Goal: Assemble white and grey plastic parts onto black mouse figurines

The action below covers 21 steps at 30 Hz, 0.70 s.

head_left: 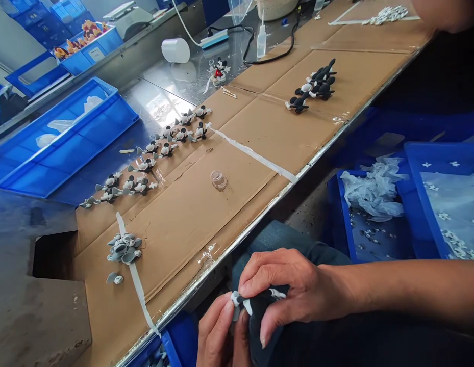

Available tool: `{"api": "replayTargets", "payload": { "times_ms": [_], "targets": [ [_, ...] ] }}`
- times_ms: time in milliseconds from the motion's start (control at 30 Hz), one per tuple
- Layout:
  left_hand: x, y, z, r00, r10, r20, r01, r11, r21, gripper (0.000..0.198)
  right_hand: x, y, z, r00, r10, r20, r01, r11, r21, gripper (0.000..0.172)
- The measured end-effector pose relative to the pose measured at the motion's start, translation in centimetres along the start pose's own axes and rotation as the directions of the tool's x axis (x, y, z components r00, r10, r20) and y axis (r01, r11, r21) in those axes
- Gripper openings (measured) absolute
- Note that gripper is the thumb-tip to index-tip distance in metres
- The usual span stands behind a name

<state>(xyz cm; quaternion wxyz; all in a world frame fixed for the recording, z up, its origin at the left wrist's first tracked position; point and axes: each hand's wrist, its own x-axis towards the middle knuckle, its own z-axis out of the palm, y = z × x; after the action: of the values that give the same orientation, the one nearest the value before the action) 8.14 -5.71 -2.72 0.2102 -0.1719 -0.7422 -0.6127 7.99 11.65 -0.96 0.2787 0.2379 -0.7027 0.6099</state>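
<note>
Over my lap, my right hand [294, 283] is closed around a small black and white mouse figurine [248, 306]. My left hand [218, 334] pinches a small white and grey part [235, 298] at the figurine's left end. The two pieces meet between my fingertips; whether they are joined I cannot tell. Much of the figurine is hidden by my right fingers. To the left on the cardboard lies a pile of grey and white parts [124, 248], with a single similar part [115, 278] beside it. Several mouse figurines with grey pieces [145, 165] lie in rows behind.
A small clear pot [219, 180] stands on the cardboard-covered bench [191, 229]. Farther right lie several black figurines [315, 86]. At the back are a painted mouse figure [220, 71] and a dropper bottle [262, 41]. Blue bins [349, 219] stand below the bench edge; another person leans in top right.
</note>
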Motion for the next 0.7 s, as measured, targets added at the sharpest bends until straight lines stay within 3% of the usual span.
{"api": "replayTargets", "payload": {
  "times_ms": [100,267,700],
  "targets": [
    [0.1,-0.6,-0.5,0.995,0.089,0.052,-0.091,0.995,0.046,0.025,0.1,-0.1,-0.3,1.000,-0.001,0.019,0.001,1.000,0.007,0.033],
    [0.2,-0.6,-0.8,0.986,0.136,0.094,-0.143,0.986,0.081,0.025,0.2,0.0,-0.3,1.000,-0.002,0.000,0.002,1.000,0.024,0.034],
    [0.7,-0.7,-1.3,0.972,0.193,0.133,-0.210,0.969,0.128,0.037,0.4,0.0,-0.5,0.997,0.076,0.015,-0.078,0.990,0.121,0.035]
  ]
}}
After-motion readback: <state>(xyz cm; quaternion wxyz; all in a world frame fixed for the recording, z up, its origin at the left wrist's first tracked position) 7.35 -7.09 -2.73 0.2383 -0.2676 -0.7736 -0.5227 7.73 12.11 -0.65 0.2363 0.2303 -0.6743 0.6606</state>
